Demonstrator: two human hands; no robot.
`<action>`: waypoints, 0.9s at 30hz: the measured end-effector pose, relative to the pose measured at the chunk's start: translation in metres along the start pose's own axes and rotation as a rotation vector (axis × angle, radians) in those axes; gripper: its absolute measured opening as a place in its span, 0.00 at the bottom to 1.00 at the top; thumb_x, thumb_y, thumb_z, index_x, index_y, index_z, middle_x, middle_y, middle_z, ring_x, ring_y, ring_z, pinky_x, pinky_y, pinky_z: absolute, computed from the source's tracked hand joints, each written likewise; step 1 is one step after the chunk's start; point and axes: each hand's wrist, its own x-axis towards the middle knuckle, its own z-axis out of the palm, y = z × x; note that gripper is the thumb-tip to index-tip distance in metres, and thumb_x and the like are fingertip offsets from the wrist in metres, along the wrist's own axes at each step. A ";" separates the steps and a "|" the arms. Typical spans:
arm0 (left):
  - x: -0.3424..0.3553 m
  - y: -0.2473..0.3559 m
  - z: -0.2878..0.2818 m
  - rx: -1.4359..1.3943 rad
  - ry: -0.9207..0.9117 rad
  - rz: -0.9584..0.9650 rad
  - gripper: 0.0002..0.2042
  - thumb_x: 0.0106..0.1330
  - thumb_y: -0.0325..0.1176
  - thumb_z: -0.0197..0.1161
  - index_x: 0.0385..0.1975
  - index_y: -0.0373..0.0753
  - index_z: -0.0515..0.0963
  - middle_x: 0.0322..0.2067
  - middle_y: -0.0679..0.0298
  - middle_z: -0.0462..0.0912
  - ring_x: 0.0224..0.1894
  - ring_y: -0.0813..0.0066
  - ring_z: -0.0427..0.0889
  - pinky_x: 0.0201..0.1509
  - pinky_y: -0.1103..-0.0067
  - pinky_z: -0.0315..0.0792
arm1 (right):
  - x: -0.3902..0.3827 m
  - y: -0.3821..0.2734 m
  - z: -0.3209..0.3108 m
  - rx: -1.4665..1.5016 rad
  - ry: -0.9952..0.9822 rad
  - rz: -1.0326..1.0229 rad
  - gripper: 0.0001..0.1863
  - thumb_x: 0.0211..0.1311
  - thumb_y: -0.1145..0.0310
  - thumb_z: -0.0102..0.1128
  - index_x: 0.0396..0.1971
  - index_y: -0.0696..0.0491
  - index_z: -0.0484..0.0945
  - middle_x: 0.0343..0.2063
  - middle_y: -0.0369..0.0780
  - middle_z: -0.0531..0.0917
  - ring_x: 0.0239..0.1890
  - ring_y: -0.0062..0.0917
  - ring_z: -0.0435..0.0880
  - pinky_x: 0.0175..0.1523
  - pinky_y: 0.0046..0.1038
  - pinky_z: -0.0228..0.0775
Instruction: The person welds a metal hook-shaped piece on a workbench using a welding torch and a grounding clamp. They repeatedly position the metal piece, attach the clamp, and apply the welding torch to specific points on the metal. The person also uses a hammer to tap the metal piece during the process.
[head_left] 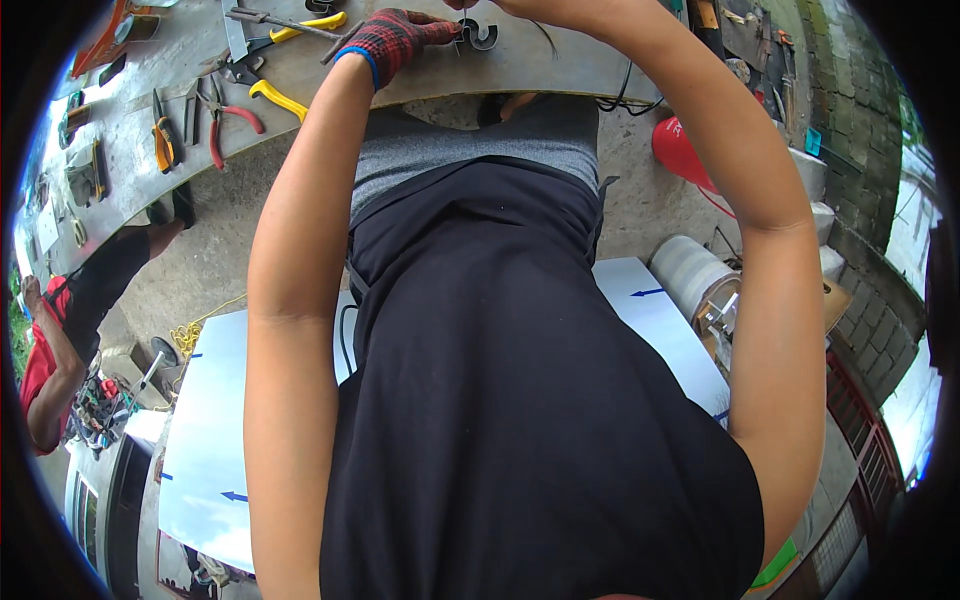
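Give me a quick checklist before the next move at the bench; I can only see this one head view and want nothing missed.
1. Left hand gloved: ok, red knit glove with blue cuff.
2. Right hand protected and gripping: cannot tell, it runs off the top edge.
3. Small dark metal piece steadied: ok, the gloved fingers touch it on the workbench.
4. Hand tools out of the way: ok, the yellow-handled snips and red-handled pliers lie to the left, apart from the hands.
5. Bystander clear: ok, a person in red stands far left, away from the bench.
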 end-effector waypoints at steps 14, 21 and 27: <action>0.012 -0.003 0.003 -0.026 -0.028 0.055 0.24 0.64 0.56 0.70 0.54 0.50 0.87 0.47 0.65 0.89 0.51 0.73 0.81 0.62 0.73 0.69 | -0.011 0.002 -0.002 0.036 0.051 0.045 0.03 0.55 0.79 0.55 0.27 0.59 0.79 0.31 0.46 0.84 0.40 0.42 0.86 0.45 0.38 0.77; 0.014 -0.005 0.004 -0.028 -0.035 0.029 0.23 0.65 0.55 0.70 0.55 0.50 0.87 0.48 0.66 0.89 0.52 0.74 0.81 0.64 0.73 0.68 | -0.011 0.003 0.002 0.028 0.058 0.030 0.04 0.54 0.79 0.55 0.27 0.59 0.79 0.31 0.46 0.84 0.40 0.42 0.86 0.44 0.38 0.77; 0.008 -0.009 0.001 -0.057 -0.021 0.031 0.23 0.65 0.54 0.70 0.56 0.49 0.86 0.49 0.67 0.89 0.53 0.74 0.80 0.64 0.74 0.67 | -0.010 0.005 0.009 0.019 0.096 -0.003 0.04 0.54 0.79 0.55 0.27 0.58 0.79 0.31 0.46 0.84 0.39 0.42 0.86 0.44 0.38 0.77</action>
